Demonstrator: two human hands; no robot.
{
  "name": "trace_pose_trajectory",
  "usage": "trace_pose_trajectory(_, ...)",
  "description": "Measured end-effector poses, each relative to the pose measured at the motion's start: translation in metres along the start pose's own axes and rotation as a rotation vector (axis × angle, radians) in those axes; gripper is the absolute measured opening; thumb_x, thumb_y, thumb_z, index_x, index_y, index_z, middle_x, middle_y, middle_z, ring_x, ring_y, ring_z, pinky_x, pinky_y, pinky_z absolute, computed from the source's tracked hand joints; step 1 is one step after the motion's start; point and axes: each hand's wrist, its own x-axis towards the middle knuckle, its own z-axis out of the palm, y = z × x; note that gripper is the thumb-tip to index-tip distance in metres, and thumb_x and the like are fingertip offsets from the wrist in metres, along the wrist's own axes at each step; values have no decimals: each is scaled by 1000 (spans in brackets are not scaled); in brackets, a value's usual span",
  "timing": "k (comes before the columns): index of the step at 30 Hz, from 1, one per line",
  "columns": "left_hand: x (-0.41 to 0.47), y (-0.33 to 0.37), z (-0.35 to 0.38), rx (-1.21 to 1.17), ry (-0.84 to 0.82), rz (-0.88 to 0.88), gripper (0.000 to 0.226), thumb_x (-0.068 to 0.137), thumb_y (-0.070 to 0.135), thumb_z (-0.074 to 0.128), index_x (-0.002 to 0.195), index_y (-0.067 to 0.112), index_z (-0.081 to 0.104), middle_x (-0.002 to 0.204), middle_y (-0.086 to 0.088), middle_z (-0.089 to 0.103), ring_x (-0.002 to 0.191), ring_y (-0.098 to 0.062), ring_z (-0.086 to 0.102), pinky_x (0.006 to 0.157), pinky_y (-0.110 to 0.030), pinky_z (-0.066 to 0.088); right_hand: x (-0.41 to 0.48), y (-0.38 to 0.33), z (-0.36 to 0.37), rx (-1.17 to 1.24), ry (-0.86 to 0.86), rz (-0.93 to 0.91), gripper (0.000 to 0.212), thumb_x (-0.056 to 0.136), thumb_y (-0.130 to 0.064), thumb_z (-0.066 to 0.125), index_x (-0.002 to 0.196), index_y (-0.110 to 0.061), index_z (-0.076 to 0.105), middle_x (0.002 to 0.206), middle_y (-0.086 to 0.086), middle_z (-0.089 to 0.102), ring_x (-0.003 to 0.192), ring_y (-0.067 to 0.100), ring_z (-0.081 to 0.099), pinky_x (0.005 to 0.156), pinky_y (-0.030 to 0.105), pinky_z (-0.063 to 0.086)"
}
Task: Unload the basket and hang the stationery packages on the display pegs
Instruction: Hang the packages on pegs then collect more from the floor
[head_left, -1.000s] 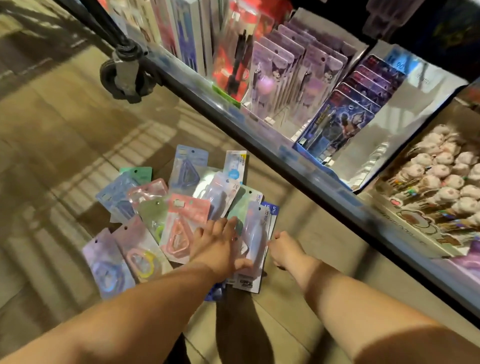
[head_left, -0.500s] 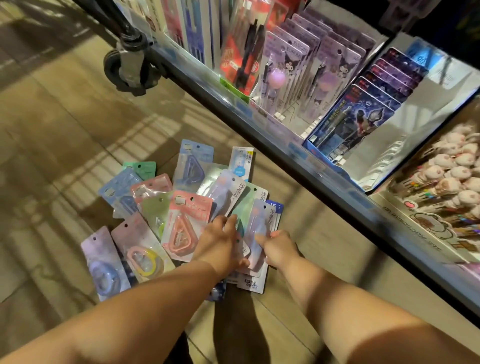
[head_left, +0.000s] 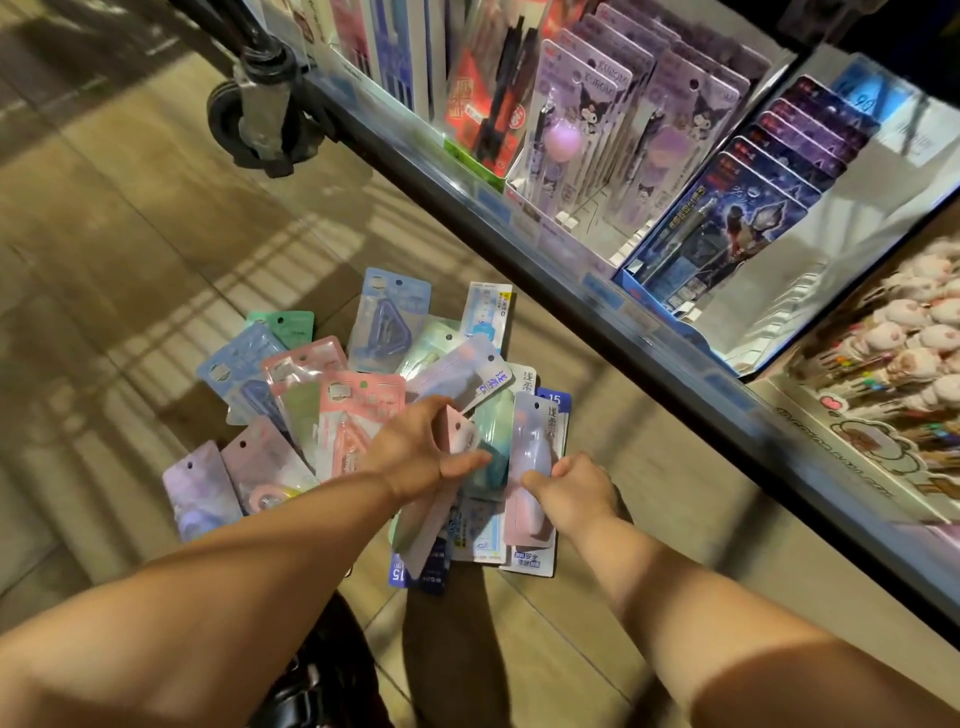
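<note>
Several pastel stationery packages (head_left: 363, 410) lie fanned out on the tiled floor below a display shelf. My left hand (head_left: 421, 452) grips a small stack of packages (head_left: 457, 441), thumb on top and fingers underneath. My right hand (head_left: 574, 491) pinches the lower part of a lilac package (head_left: 530, 441) that overlaps the pile's right side. A blue triangle package (head_left: 387, 322) and a pink one (head_left: 358, 400) lie farther out. No basket is in view.
A display shelf (head_left: 597, 296) runs diagonally at upper right, holding purple pen packs (head_left: 582, 119), dark blue card packs (head_left: 727, 218) and plush-topped pens (head_left: 914, 353). A caster wheel (head_left: 254, 119) stands at top left. A dark bag (head_left: 322, 675) sits by my arms.
My right hand has moved left onto the pile and taken hold of the lilac package. My left hand has gone from lying flat on the pile to gripping a few packages.
</note>
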Motion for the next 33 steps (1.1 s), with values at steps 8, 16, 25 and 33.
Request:
trace_pose_trajectory(8,13,9,-7,-265,261,-82,52,69,30,88,103,15,52,76,6,52,65,-8,51,48,-19,41,-2,7,-7,44,-36,7,35,65,-53,60,79,-24,47,82,-5,63,78,22,61,76,36,52)
trace_pose_trajectory(16,25,11,-5,-390,296,-128,62,74,24,85,119,15,45,92,2,56,81,-12,55,74,-29,48,-13,3,-7,196,26,1,38,74,-44,68,101,-27,47,104,-1,57,85,20,55,61,27,41)
trace_pose_trajectory(25,26,9,-1,-381,291,-203,25,89,8,66,107,19,52,88,1,59,73,-8,55,58,-18,45,-15,12,-19,201,68,-1,75,77,-24,76,137,-23,32,92,-9,39,87,22,50,75,29,41)
trace_pose_trajectory(33,29,10,6,-449,302,-267,23,79,9,76,83,23,58,85,-2,68,79,-21,65,71,-34,56,-19,18,-25,237,152,29,53,76,-29,74,123,-21,50,102,-1,63,76,21,59,48,20,34)
